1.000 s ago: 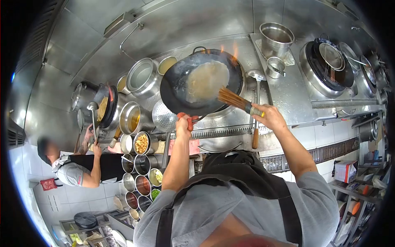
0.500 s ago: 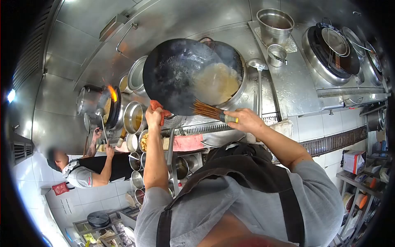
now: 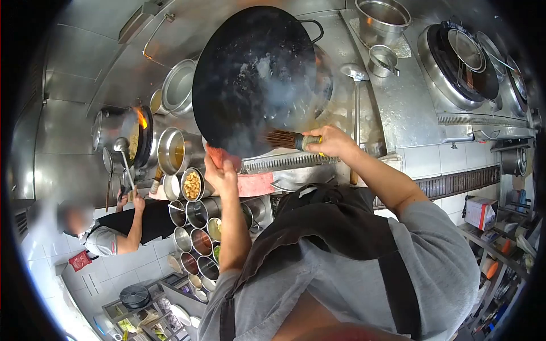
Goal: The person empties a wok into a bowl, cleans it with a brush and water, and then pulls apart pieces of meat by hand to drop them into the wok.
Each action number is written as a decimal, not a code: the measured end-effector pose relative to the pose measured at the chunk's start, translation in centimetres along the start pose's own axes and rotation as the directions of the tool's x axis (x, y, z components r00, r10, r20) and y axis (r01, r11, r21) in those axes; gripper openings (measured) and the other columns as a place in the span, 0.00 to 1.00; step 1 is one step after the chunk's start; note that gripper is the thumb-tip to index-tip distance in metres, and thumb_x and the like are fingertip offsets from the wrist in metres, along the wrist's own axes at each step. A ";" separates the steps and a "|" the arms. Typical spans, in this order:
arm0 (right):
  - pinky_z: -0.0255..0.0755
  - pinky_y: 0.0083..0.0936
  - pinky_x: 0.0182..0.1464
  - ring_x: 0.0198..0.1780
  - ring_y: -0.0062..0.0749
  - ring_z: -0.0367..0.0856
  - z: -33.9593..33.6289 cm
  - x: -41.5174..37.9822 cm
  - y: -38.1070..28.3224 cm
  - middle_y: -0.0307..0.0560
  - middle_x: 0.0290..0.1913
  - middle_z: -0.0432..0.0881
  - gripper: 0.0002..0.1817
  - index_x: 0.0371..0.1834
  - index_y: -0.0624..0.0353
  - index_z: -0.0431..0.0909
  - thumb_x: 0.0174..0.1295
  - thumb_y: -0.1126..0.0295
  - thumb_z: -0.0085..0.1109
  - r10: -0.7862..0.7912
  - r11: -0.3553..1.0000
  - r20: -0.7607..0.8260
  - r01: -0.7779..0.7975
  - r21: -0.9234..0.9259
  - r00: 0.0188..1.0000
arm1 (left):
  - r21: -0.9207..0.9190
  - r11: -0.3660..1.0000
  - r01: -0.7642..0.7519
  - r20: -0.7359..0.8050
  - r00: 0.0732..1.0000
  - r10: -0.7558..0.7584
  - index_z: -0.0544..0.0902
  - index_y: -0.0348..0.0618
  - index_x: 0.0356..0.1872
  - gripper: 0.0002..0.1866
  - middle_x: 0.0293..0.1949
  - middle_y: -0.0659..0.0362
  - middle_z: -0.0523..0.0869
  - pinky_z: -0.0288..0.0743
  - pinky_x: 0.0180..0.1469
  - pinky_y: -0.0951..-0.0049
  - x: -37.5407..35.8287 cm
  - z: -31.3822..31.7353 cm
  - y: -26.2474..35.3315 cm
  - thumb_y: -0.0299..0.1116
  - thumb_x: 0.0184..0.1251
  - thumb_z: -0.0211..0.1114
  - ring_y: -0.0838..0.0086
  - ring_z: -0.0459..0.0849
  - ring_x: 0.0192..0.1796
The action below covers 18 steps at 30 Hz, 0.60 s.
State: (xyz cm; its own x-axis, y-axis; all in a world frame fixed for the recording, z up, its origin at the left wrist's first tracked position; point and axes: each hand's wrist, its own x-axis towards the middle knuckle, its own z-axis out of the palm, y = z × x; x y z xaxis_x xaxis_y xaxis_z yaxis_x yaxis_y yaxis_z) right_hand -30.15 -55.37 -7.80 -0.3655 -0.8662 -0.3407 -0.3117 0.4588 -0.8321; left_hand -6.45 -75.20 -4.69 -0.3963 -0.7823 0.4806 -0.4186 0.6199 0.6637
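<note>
Black wok (image 3: 256,74), pinkish-red cloth (image 3: 223,158), brown brush (image 3: 284,140), grey shirt (image 3: 438,261), black apron (image 3: 330,221).

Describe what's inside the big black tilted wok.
Inside the wok, a dark surface with pale glints shows through whitish steam. The brush is at the wok's lower right edge. Anything under the thickest steam can't be made out.

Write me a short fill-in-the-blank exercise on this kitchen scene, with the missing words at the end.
1. The large wok in front of the person is ____ in colour.
2. The person's ____ hand grips a brush.
3. At the wok's near edge, the left hand holds a reddish ____.
4. A flame shows near the co-worker, toward the picture's ____ edge.

Missing words: black; right; cloth; left.
</note>
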 end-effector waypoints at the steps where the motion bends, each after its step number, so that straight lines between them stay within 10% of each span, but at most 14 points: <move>1: 0.74 0.30 0.53 0.47 0.46 0.83 0.4 0.6 0.8 0.59 0.41 0.84 0.29 0.54 0.49 0.81 0.47 0.53 0.65 -0.039 0.999 -0.035 0.040 0.006 0.999 | -0.056 0.998 -0.013 -0.054 0.998 0.010 0.75 0.32 0.56 0.26 0.36 0.49 0.86 0.77 0.46 0.69 -0.9 0.6 0.3 0.22 0.49 0.57 0.65 0.85 0.38; 7: 0.72 0.31 0.56 0.50 0.45 0.81 -1.4 1.0 4.0 0.59 0.49 0.82 0.27 0.55 0.48 0.79 0.49 0.56 0.64 -0.080 0.991 -0.096 0.069 -0.110 0.992 | -0.106 0.988 0.111 -0.131 0.984 -0.124 0.78 0.32 0.52 0.23 0.35 0.53 0.86 0.78 0.45 0.71 -0.4 1.4 -0.8 0.20 0.49 0.56 0.69 0.85 0.36; 9: 0.73 0.36 0.55 0.48 0.51 0.81 -3.2 1.0 9.2 0.61 0.48 0.81 0.25 0.55 0.49 0.79 0.52 0.58 0.63 0.014 1.000 -0.378 -0.023 -0.018 0.926 | -0.098 0.988 0.123 -0.127 0.983 -0.135 0.79 0.32 0.49 0.21 0.34 0.54 0.86 0.78 0.45 0.72 1.1 1.8 -1.6 0.20 0.49 0.56 0.69 0.85 0.36; 13: 0.74 0.44 0.48 0.43 0.58 0.81 -7.8 -5.9 11.9 0.63 0.39 0.82 0.23 0.56 0.50 0.78 0.56 0.59 0.61 0.015 0.965 -0.737 -0.204 -0.167 0.676 | -0.332 0.824 0.460 0.015 0.876 -0.483 0.78 0.34 0.35 0.11 0.27 0.53 0.83 0.74 0.24 0.72 2.4 3.2 -1.2 0.18 0.48 0.53 0.68 0.83 0.24; 18: 0.77 0.46 0.39 0.38 0.58 0.81 -1.2 -11.2 16.8 0.61 0.42 0.79 0.29 0.64 0.45 0.69 0.55 0.65 0.60 0.097 0.826 -0.691 -0.445 -0.346 0.716 | -0.447 0.554 0.702 0.294 0.701 -0.650 0.71 0.38 0.26 0.05 0.16 0.53 0.75 0.60 0.09 0.72 1.0 7.8 -3.2 0.17 0.50 0.49 0.68 0.77 0.13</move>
State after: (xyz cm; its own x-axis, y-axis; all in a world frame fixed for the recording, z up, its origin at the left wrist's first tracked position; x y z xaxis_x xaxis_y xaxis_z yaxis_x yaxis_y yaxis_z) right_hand -32.36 -37.73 -17.40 -0.8980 -0.4394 -0.0219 -0.3982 0.8329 -0.3844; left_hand -11.86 -77.47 -10.82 -0.2460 -0.9328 -0.2633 -0.1447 -0.2333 0.9616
